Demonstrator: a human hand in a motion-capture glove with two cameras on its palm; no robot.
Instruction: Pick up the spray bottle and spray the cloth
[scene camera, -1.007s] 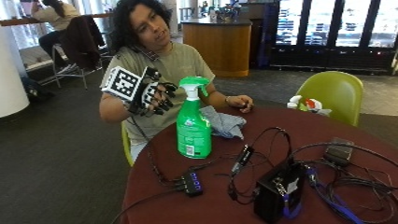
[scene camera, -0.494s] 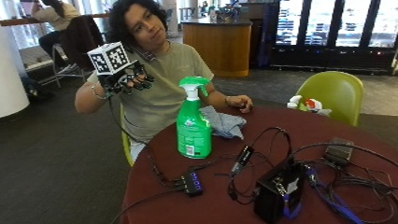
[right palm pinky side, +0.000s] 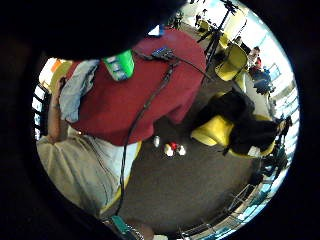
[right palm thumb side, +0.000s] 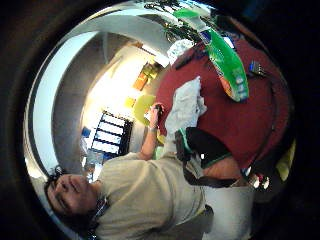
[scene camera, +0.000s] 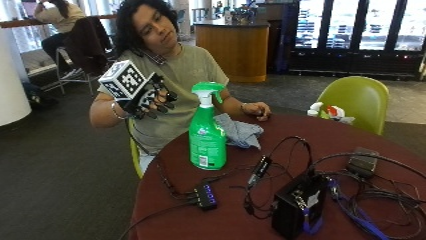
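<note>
The round table (scene camera: 373, 145) carries everything: near its edge closest to the person stands the bottle (scene camera: 207, 134), green with a white trigger head, upright and untouched; just behind it, toward the person, lies the cloth (scene camera: 238, 131), grey and crumpled, with the bare left hand (scene camera: 257, 110) resting at its far side. The right hand (scene camera: 152, 100) is raised in the air beside the bottle's head, level with the trigger and apart from it, its gloved fingers loosely spread and grasping nothing. Both palm views agree: the bottle shows lying across the red tabletop at a distance from the palm, not filling the view, with the cloth beside it. A black box (scene camera: 297, 206) and a small hub (scene camera: 205, 195) with their tangle of cables sit on the near half of the table, away from the bottle. The step in hand looks like the reach, with pickup not yet begun. The next move would call for bringing the palm to the bottle's neck, closing the fingers under the head with one on the trigger, then lifting and turning the nozzle toward the cloth behind it.
</note>
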